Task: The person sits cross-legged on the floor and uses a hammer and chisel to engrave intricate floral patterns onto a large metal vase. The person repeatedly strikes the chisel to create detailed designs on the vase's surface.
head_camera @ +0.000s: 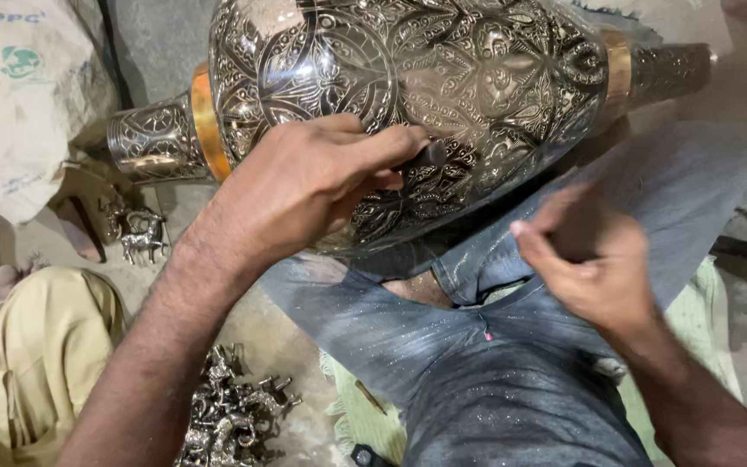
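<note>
Engraved vase (443,95) above heaped metal figurines (235,419)

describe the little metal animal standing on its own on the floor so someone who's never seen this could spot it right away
Start at the big engraved metal vase lying across the person's lap, and follow it to its narrow end on the left of the picture. Just below that end, on the floor, stands a small silvery four-legged figurine. Unlike the similar figurines heaped lower down, it stands apart and upright.
</note>
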